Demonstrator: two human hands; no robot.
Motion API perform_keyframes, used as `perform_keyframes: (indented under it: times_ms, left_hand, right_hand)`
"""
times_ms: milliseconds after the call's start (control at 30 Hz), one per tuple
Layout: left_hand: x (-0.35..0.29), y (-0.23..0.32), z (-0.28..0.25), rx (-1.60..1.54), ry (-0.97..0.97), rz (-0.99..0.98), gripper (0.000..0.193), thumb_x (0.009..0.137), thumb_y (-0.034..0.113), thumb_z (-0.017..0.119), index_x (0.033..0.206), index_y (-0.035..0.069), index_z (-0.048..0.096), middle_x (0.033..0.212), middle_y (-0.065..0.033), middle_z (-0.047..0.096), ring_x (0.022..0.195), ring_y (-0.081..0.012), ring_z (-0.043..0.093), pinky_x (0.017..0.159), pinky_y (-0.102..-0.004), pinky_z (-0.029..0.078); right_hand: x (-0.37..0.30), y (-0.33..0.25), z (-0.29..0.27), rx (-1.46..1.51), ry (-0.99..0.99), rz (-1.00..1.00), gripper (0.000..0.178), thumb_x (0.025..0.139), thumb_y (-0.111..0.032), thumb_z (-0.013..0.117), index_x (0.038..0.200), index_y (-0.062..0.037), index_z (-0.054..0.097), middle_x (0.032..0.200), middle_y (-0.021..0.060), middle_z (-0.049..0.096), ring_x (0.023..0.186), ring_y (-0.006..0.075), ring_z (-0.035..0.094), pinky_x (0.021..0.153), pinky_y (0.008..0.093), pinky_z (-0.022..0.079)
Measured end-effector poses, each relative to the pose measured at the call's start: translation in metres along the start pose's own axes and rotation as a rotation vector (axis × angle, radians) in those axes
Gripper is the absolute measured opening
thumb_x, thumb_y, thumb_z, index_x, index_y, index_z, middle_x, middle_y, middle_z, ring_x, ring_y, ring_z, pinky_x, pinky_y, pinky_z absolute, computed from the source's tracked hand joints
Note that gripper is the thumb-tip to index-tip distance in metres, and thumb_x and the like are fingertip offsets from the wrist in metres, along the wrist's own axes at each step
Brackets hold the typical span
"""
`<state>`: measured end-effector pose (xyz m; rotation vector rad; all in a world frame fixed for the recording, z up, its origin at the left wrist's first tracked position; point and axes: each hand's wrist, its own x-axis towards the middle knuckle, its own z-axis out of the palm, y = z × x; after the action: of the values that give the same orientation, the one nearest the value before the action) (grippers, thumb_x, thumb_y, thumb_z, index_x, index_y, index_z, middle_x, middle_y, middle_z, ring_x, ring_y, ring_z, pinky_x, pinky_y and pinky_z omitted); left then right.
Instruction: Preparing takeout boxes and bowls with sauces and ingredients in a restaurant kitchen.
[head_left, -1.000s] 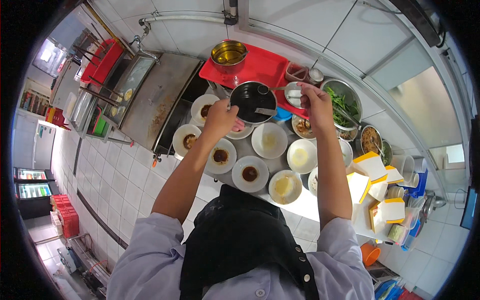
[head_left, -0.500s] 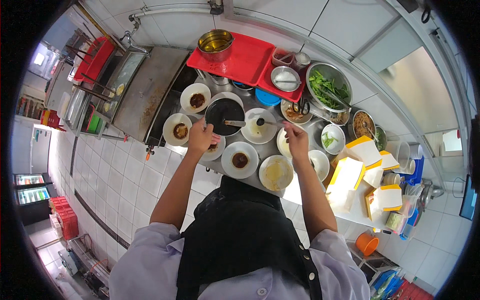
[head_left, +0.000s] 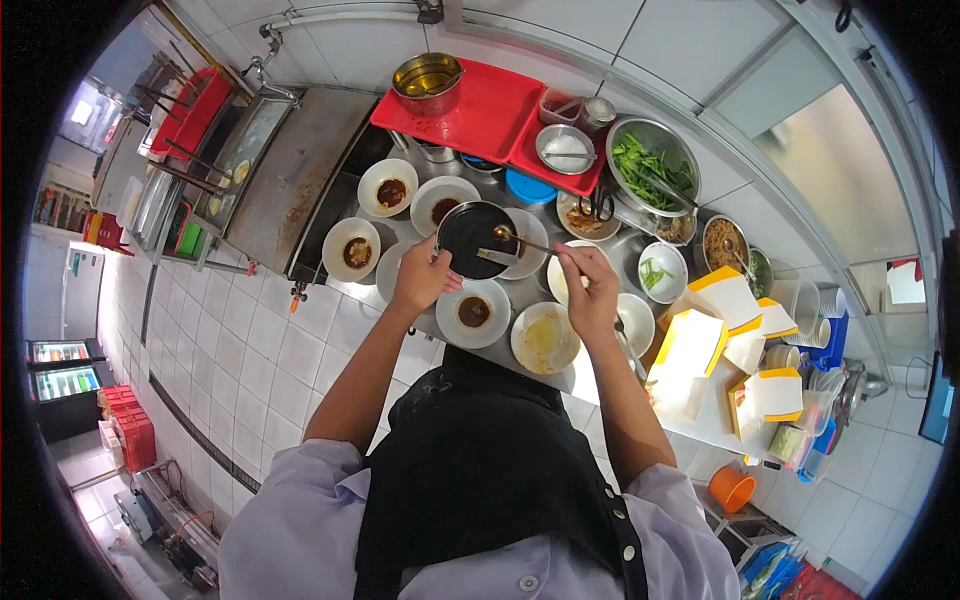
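My left hand (head_left: 424, 278) is closed on the near left rim of a round metal pot of dark sauce (head_left: 465, 228), held up over the bowls. A short pale strip crosses the pot's right side; I cannot make out what it is. My right hand (head_left: 592, 288) grips the long handle of a small ladle (head_left: 538, 245), its scoop over the pot's right part. White bowls with dark sauce at the bottom stand around: one at back left (head_left: 390, 188), one behind the pot (head_left: 440, 204), one at left (head_left: 352, 250), one in front (head_left: 474, 309). The pot partly hides another bowl (head_left: 527, 262).
A bowl smeared with yellow (head_left: 545, 338) sits near the counter's front edge. Behind stand a red tray (head_left: 510, 105) with a pot of yellow liquid (head_left: 427, 80), and a steel bowl of greens (head_left: 655, 165). Yellow-and-white cartons (head_left: 690, 350) crowd the right; a flat griddle (head_left: 300, 190) is at left.
My left hand has carried the pot rightward, uncovering a sauced bowl behind it. The ladle's scoop has moved left, from above the pale middle bowl to over the pot.
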<state>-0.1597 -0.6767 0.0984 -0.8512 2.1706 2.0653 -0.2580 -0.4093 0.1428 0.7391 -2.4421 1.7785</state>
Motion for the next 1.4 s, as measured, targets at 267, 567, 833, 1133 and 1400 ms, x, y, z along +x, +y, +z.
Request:
perform_keyframes:
  times_ms: [267,567,833,1133,1400]
  left_hand:
    - [-0.014,0.008,0.043,0.031,-0.083,0.061,0.031,0.103,0.007,0.052,0.13,-0.007,0.057,0.076,-0.0187,0.073,0.063,-0.0223,0.076,0.052,-0.0307,0.061]
    - [-0.023,0.009,0.078,0.051,-0.199,0.093,0.033,0.103,0.007,0.052,0.133,-0.005,0.058,0.074,-0.0157,0.072,0.062,-0.0204,0.075,0.053,-0.0316,0.061]
    - [-0.028,0.004,0.095,0.086,-0.209,0.035,0.042,0.105,0.007,0.049,0.145,-0.003,0.05,0.076,-0.0179,0.072,0.064,-0.0228,0.076,0.054,-0.0319,0.062]
    - [-0.03,-0.01,0.09,0.085,-0.094,0.033,0.035,0.104,0.007,0.049,0.137,-0.004,0.055,0.075,-0.0197,0.073,0.064,-0.0252,0.076,0.054,-0.0323,0.063]
    - [-0.024,-0.02,0.08,0.036,-0.019,-0.02,0.037,0.104,0.008,0.049,0.137,-0.006,0.055,0.076,-0.0211,0.074,0.064,-0.0258,0.077,0.054,-0.0325,0.063]
  right_hand:
    - [-0.004,0.06,0.007,0.199,0.059,0.232,0.023,0.104,-0.016,0.069,0.117,0.0002,0.078,0.092,0.0016,0.069,0.081,0.008,0.057,0.073,0.0239,0.045]
    - [-0.03,0.069,-0.036,0.492,0.131,0.612,0.026,0.102,-0.021,0.069,0.116,-0.0022,0.08,0.093,-0.0008,0.07,0.076,0.0062,0.054,0.067,0.0229,0.043]
    - [-0.05,0.054,-0.088,0.699,0.231,0.725,0.027,0.103,-0.018,0.066,0.121,-0.0006,0.076,0.092,-0.0031,0.065,0.077,0.0049,0.053,0.063,0.02,0.041]
    - [-0.073,0.095,-0.117,0.387,0.29,0.606,0.028,0.104,-0.027,0.07,0.119,-0.005,0.079,0.095,-0.0031,0.066,0.078,0.0039,0.051,0.067,0.0202,0.041]
    - [-0.08,0.086,-0.12,-0.423,0.088,-0.107,0.028,0.091,-0.003,0.075,0.117,-0.0133,0.08,0.092,0.0083,0.068,0.081,0.0231,0.062,0.071,0.0335,0.051]
